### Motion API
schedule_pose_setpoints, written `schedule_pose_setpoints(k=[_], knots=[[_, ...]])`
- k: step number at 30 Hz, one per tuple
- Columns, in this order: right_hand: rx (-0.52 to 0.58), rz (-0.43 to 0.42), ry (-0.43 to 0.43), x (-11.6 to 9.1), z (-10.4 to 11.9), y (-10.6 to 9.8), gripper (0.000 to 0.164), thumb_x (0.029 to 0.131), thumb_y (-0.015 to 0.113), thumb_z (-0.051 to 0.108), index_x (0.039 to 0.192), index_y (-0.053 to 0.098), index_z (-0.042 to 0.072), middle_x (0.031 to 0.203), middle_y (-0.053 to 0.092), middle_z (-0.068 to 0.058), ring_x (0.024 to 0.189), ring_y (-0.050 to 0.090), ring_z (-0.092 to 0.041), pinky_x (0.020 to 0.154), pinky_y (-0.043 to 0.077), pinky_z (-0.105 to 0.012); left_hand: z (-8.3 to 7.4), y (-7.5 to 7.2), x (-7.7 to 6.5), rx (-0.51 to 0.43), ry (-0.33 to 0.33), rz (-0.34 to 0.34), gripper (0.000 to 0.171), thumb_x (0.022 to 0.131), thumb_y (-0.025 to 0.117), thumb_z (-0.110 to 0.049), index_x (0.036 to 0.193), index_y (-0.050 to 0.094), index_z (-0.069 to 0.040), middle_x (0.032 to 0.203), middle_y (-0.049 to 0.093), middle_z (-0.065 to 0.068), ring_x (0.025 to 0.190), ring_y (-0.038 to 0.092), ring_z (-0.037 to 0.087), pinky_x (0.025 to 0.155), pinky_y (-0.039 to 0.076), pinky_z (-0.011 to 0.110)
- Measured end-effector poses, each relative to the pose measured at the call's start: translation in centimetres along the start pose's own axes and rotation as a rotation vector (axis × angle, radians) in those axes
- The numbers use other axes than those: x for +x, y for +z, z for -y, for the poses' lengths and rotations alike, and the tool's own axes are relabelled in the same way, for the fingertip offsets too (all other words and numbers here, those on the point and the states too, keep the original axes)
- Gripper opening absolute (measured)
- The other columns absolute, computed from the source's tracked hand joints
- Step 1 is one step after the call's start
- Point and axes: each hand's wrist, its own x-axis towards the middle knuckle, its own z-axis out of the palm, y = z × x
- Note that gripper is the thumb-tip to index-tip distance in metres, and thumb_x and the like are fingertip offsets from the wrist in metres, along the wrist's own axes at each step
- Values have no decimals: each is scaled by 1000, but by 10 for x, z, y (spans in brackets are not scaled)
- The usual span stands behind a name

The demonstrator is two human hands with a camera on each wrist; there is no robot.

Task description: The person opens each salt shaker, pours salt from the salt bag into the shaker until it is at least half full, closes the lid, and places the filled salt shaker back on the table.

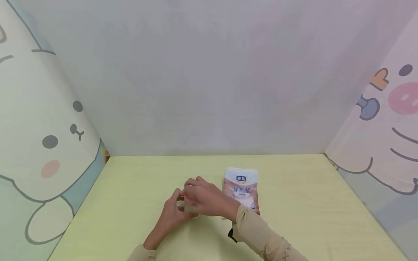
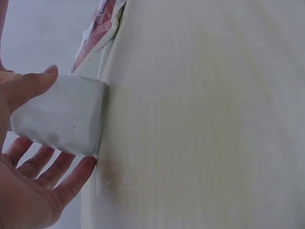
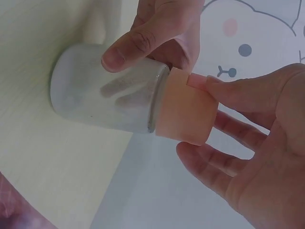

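While a cartoon animal fills the left wall panel [image 1: 32, 116], it's the left hand [image 1: 171, 214] that comes next along the counter [image 1: 294, 199], its fingers [image 2: 71, 183] and thumb clamped round a pale, see-through jar [image 3: 86, 90]! The jar stands upright, base on the counter, and those fingers show right through its wall. On top sits a salmon-orange lid [image 3: 186, 112], and here's the right hand [image 1: 209, 197], fingers bent and pinching that lid, thumb pressed at its small raised tab. Both hands are on one jar, low and near the middle! Just right of them lies a white and reddish packet [image 1: 241, 188], its lower part hidden behind the right wrist. Far right, a pink-cheeked cartoon covers the other wall panel [image 1: 396, 137].
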Motion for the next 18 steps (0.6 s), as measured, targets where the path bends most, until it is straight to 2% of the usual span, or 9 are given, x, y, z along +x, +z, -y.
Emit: schedule_pose_setpoints(k=[1,5,9,13,18], knots=[[10,3,0,0,0,-1,23,84,70,12,107,67,14,103,59,5,88,45,-10,68,40,-14,-5,-1,-1,5,2,-1,51,63,88,-11,96,49,-12,105,61,0,99,58,27,72,56,36],[28,15,69,-3,-1,-1,34,83,71,16,115,62,15,111,56,6,92,47,-9,69,44,-17,15,4,4,6,2,-11,54,62,89,-12,99,49,-13,106,61,0,100,59,25,72,56,33],[-12,-18,179,-4,-1,3,48,83,70,36,125,54,18,119,53,2,97,51,-12,69,47,-22,32,6,9,-19,-10,2,56,62,89,-16,100,49,-16,106,61,0,100,59,21,72,56,28],[-82,-97,257,-1,1,7,58,81,65,55,124,54,18,109,55,-1,79,52,-11,56,44,-22,36,6,9,-17,-3,16,56,63,90,-25,99,48,-18,105,61,-3,102,58,20,73,55,28],[-117,-164,304,1,5,9,58,78,66,60,112,57,14,93,53,0,58,43,-8,48,39,-22,35,5,8,28,-11,9,56,61,90,-31,97,48,-23,101,61,-12,99,58,14,77,53,30]])
